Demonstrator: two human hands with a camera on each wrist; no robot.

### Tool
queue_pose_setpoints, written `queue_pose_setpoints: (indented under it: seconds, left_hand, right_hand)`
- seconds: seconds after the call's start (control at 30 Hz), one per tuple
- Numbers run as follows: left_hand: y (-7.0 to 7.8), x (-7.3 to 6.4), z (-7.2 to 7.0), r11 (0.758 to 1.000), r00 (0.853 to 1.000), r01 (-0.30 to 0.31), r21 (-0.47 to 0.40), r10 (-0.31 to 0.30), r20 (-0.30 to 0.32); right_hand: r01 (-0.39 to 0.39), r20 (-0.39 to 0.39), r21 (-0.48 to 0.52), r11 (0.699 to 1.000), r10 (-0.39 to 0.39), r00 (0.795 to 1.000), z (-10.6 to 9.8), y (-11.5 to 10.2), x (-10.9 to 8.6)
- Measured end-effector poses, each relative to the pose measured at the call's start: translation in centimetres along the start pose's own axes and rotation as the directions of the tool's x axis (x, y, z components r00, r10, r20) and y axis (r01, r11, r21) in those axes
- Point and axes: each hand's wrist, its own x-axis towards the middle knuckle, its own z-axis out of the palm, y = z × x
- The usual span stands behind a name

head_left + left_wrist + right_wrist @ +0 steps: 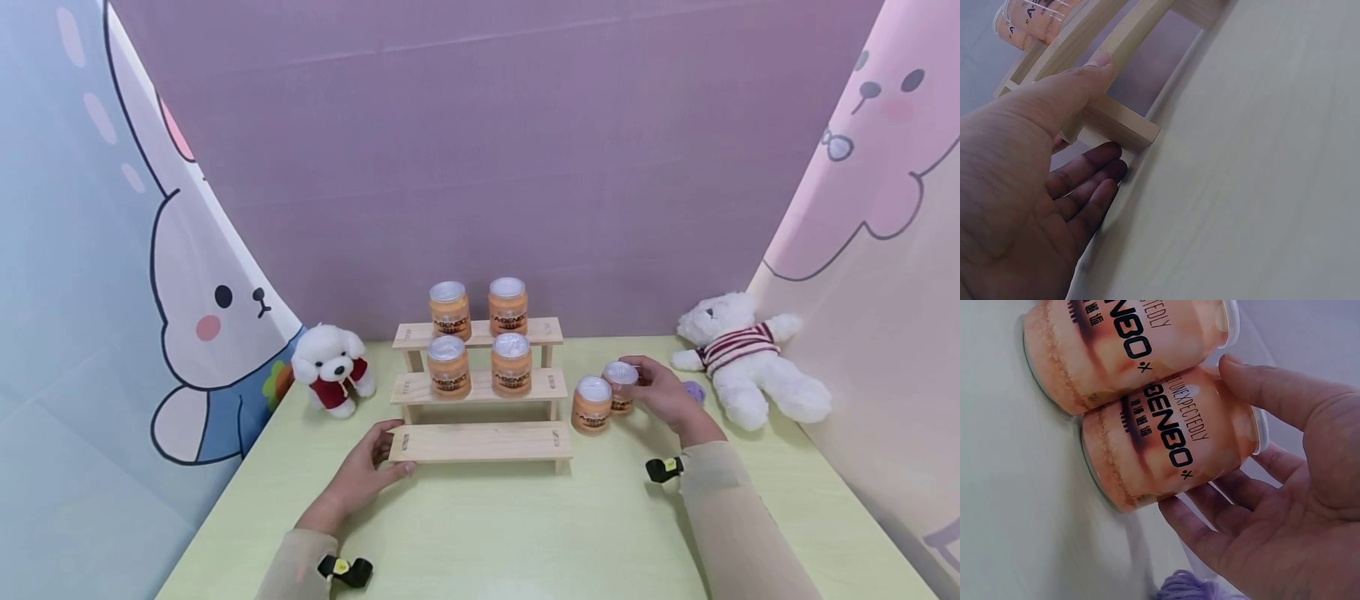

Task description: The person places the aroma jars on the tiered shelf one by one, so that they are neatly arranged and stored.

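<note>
A three-step wooden display stand stands at the middle of the table. Its left end at the lowest step is gripped by my left hand, thumb on the front edge and fingers around the side. In the left wrist view, the thumb lies on the wood beside a leg. To the right of the stand, my right hand holds an orange jar with a clear lid, its thumb near the lid and fingers along the side. Another such jar stands right against it, on the left.
Two orange jars stand on the top step and two more on the middle step. A white toy dog sits at the left, a white teddy bear lies at the right. A purple yarn-like thing is behind the right hand.
</note>
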Motion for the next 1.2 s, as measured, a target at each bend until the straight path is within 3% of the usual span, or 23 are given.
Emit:
queue_pose_setpoints:
  seconds: [0.27, 0.57, 0.9, 1.2]
  left_hand:
    - [-0.1, 0.0, 0.0, 1.000, 1.000, 0.003, -0.003, -0.003, 0.001]
    - [0.0, -0.2, 0.1, 1.000, 1.000, 0.002, -0.007, -0.002, -0.003]
    - [0.1, -0.2, 0.1, 1.000, 1.000, 0.012, -0.005, -0.013, -0.004]
    - [0.3, -0.2, 0.0, 1.000, 1.000, 0.008, -0.003, -0.008, 0.000]
  right_hand:
    - [0.000, -0.049, -0.004, 1.000, 0.000, 0.999, 0.0, 0.1, 0.0]
    - [-0.013, -0.228, -0.092, 0.996, -0.008, 0.974, -0.2, -1.1, -0.1]
    - [0.018, -0.420, -0.050, 0.999, -0.037, 0.907, -0.2, -5.3, -1.1]
    - [0.075, -0.443, -0.022, 0.997, -0.076, 0.893, 0.2, -9.5, -2.4]
